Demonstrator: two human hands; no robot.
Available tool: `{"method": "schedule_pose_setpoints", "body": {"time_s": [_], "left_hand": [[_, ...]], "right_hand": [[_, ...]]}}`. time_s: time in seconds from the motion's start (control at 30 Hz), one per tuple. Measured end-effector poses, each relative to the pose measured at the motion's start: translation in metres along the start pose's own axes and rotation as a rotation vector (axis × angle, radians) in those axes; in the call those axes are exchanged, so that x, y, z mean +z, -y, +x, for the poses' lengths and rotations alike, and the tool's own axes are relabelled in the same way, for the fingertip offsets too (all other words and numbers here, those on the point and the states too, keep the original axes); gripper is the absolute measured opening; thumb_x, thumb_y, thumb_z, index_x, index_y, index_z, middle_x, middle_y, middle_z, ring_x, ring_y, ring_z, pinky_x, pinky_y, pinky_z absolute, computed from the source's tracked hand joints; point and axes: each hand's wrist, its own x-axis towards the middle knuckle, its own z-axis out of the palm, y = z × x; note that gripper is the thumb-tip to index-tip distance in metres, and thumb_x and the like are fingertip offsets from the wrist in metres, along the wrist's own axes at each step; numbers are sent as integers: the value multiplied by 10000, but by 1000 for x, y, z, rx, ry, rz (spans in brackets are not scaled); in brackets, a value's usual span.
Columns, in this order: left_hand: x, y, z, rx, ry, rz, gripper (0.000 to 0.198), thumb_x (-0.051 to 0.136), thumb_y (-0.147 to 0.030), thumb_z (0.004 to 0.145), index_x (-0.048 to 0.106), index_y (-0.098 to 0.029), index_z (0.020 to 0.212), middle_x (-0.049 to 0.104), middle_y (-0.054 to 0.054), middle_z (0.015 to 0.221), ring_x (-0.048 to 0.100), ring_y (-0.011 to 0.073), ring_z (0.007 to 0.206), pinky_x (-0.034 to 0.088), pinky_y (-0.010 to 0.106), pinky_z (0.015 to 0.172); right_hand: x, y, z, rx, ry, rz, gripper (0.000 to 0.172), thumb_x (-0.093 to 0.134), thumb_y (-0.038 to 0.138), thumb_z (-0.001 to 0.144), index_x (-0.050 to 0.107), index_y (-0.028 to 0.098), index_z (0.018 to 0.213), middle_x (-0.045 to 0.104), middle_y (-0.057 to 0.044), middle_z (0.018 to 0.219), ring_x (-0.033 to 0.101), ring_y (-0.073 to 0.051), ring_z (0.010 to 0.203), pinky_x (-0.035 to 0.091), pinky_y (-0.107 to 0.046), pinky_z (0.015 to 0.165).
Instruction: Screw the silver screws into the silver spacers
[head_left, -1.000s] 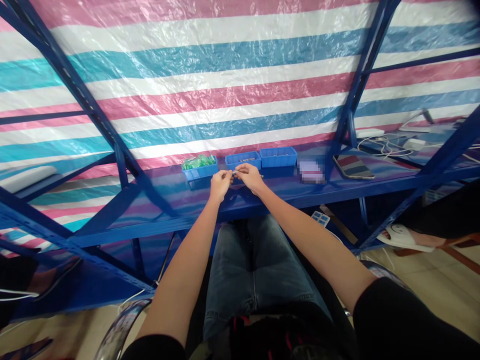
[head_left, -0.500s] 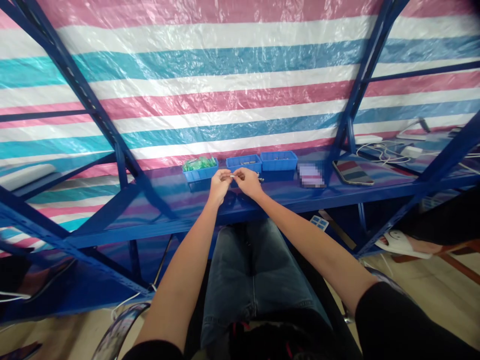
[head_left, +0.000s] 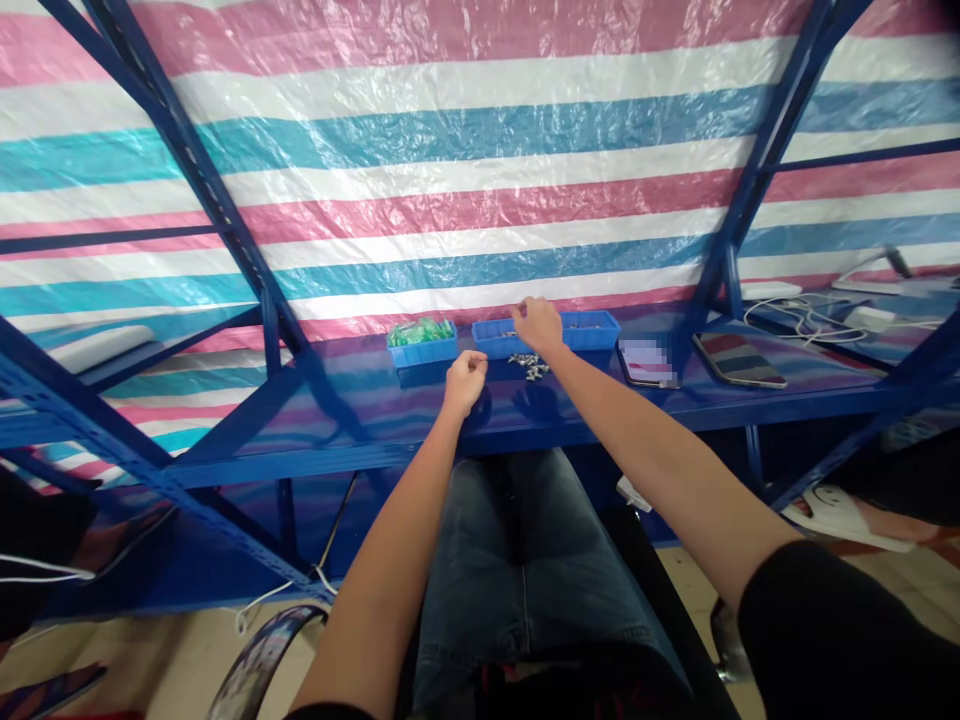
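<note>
- L hand (head_left: pixel 466 380) pinched, ctr frame, apart from R hand (head_left: pixel 538 325), curled over mid blue bin (head_left: pixel 495 346); unclear if either grips anything.
- Metal pcs (head_left: pixel 534 366) heaped on worktop (head_left: pixel 405 410), ctr, just below R hand.

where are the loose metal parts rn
In the head view, the loose metal parts lie on the blue shelf just right of the left hand, in front of the middle blue bin.

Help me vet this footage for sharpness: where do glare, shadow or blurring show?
Head view: bright glints on the striped sheet; head view: dark shadow or reflection on the blue shelf below the right hand; head view: phone screen pixelated, small metal parts too soft to identify.
</note>
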Motion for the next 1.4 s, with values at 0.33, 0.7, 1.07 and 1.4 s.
{"method": "schedule_pose_setpoints", "body": {"time_s": [0.33, 0.7, 1.07, 1.4], "left_hand": [[4, 1, 2, 20, 57, 45, 56, 611, -176, 728, 658, -200, 747, 634, 12, 695, 584, 164, 679, 455, 289, 725], [6, -1, 0, 71, 100, 156, 81, 596, -171, 735, 666, -211, 739, 635, 14, 664, 592, 182, 680, 470, 302, 744], [8, -14, -6, 133, 166, 259, 124, 634, -95, 687, 670, -214, 685, 660, 25, 695, 582, 188, 673, 450, 303, 775], [6, -14, -5, 97, 183, 201, 309, 448, -358, 880, 639, -176, 719, 657, 37, 709, 585, 170, 681, 460, 290, 720]], "right_hand": [[-30, -59, -72, -114, 309, -138, 172, 625, 231, 762, 692, 180, 912, 643, -72, 880, 578, -223, 920, 426, -331, 883], [-27, -59, -68, 33, 273, 51, 85, 596, 101, 712, 662, 148, 737, 659, -99, 803, 602, -239, 857, 436, -351, 850], [-14, -33, -72, 376, 125, 775, 169, 530, 219, 796, 654, 141, 880, 627, -14, 678, 605, -132, 639, 509, -301, 696], [17, 15, -92, 551, 96, 1213, 123, 695, 241, 704, 601, 164, 688, 583, 26, 564, 551, -87, 546, 480, -226, 569]]}}
